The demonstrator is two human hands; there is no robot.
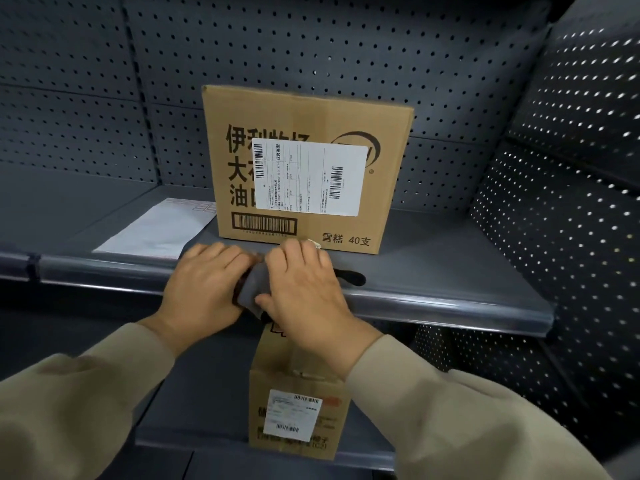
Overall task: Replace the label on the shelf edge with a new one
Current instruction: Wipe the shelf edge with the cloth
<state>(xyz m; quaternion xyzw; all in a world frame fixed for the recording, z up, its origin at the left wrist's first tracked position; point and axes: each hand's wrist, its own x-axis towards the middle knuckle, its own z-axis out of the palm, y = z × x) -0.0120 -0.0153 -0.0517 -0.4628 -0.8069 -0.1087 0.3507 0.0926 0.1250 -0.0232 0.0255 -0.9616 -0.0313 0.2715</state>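
Your grey metal shelf (450, 271) with its pegboard back fills the view, its front edge carrying a clear label strip (104, 271). On it stands a large cardboard box (304, 116) bearing a white shipping label (311, 178), with a white sheet of paper (156, 230) lying to its left. A smaller cardboard box (298, 393) sits on the shelf below. Your left hand (204, 285) and right hand (304, 289) meet at the shelf edge in front of the large box, fingers curled around a grey label piece (252, 289) at the strip. A dark patch (349, 277) shows on the strip just right of your right hand. Something small and pale (313, 242) peeks above your right fingertips; I cannot tell what it is.
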